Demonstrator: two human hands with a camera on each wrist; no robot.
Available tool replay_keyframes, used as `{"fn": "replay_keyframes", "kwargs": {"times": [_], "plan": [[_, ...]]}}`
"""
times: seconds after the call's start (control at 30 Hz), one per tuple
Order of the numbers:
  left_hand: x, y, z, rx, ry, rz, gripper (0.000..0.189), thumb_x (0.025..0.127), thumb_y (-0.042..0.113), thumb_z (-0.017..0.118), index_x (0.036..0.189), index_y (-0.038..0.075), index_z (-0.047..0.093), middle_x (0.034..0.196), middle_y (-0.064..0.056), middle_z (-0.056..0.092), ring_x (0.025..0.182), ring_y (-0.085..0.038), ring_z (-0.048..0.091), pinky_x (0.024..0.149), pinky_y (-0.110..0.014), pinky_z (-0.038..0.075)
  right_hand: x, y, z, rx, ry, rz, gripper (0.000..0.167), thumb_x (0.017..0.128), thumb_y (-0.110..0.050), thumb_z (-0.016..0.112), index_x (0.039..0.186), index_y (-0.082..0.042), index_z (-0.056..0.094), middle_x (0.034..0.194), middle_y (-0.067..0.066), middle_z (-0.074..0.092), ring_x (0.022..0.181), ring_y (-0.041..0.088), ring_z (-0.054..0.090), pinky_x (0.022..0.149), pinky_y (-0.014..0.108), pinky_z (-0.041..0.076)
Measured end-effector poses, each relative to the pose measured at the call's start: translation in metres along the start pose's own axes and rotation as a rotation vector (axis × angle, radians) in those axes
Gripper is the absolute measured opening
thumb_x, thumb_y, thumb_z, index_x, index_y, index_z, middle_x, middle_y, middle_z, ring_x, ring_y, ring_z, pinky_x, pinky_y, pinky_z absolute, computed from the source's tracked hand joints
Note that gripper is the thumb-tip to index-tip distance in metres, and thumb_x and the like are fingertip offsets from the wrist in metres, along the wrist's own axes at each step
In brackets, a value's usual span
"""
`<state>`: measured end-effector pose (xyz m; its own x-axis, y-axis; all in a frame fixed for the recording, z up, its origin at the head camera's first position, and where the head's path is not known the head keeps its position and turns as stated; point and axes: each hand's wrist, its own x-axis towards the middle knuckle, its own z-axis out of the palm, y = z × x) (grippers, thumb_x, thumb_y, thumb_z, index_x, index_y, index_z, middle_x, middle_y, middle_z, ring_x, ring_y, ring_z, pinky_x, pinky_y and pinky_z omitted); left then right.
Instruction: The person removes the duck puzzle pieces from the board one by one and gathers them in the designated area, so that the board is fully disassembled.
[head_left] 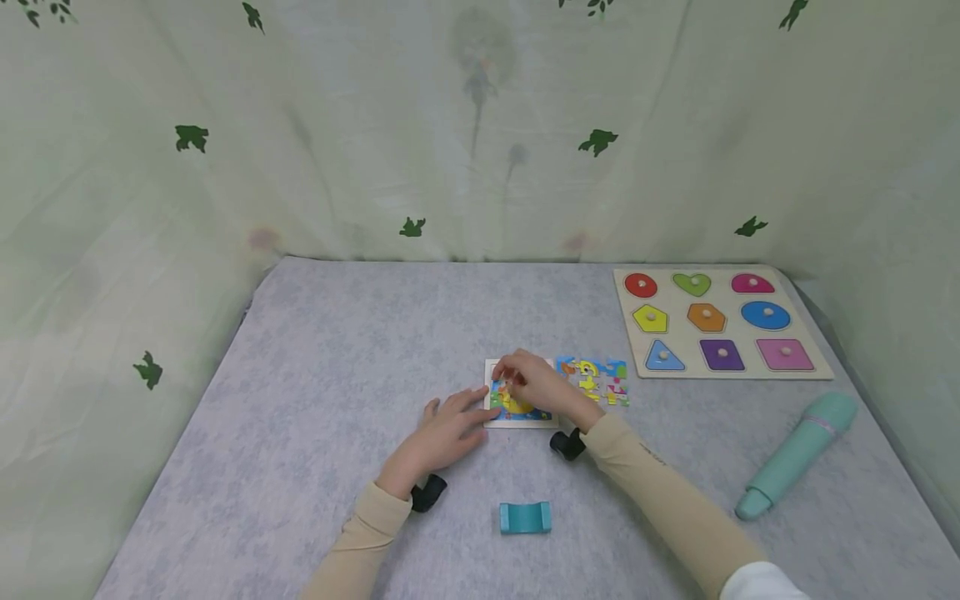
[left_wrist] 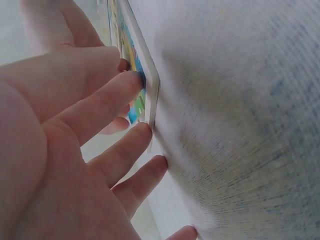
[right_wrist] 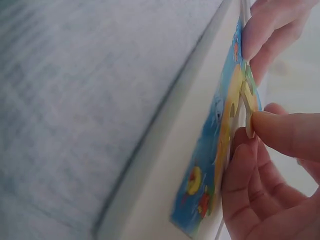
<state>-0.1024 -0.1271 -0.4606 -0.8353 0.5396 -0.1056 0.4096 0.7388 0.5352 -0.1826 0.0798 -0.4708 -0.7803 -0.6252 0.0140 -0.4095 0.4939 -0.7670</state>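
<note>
Left beige sleeve (head_left: 360, 533) looks kinda wrinkled from over here. The right beige sleeve (head_left: 675, 508) has some dark lettering (head_left: 652, 454), way too small for me to read remotely, plus white fabric (head_left: 761, 582) further up. Left hand (head_left: 441, 435) and right hand (head_left: 542, 385) are bare, with a stubby black gadget (head_left: 429, 493) worn by the first and its black twin (head_left: 567, 445) by the other.

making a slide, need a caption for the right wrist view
Right hand pinching a puzzle piece over the board, left hand touching the board.

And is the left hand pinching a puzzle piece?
No, the left hand touches the edge of the puzzle board with outstretched fingers.
</note>
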Motion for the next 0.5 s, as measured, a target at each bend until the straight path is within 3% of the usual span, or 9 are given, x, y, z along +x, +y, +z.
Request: {"fn": "replay_keyframes", "kwargs": {"times": [0.3, 0.5], "plan": [[0.000, 0.001, -0.001, -0.014, 0.000, -0.013, 0.039, 0.098, 0.021, 0.056, 0.136, 0.014, 0.056, 0.151, -0.010, 0.033, 0.138, -0.033, 0.027, 0.102, -0.068, 0.013, -0.009, 0.009, -0.022, 0.121, 0.057, 0.080, 0.023, 0.083, 0.007, 0.055, 0.099, -0.005, 0.065, 0.087, 0.003, 0.060, 0.079, 0.018, 0.053, 0.074, 0.033, 0.045], [0.000, 0.001, 0.000, -0.014, 0.004, -0.020, 0.039, 0.098, 0.022, 0.056, 0.136, 0.015, 0.056, 0.151, -0.009, 0.033, 0.138, -0.032, 0.027, 0.102, -0.067, 0.013, -0.025, 0.023, -0.048, 0.113, 0.080, 0.156, 0.016, 0.083, 0.003, 0.061, 0.097, -0.002, 0.066, 0.082, 0.007, 0.059, 0.074, 0.020, 0.051, 0.067, 0.031, 0.043]]}}
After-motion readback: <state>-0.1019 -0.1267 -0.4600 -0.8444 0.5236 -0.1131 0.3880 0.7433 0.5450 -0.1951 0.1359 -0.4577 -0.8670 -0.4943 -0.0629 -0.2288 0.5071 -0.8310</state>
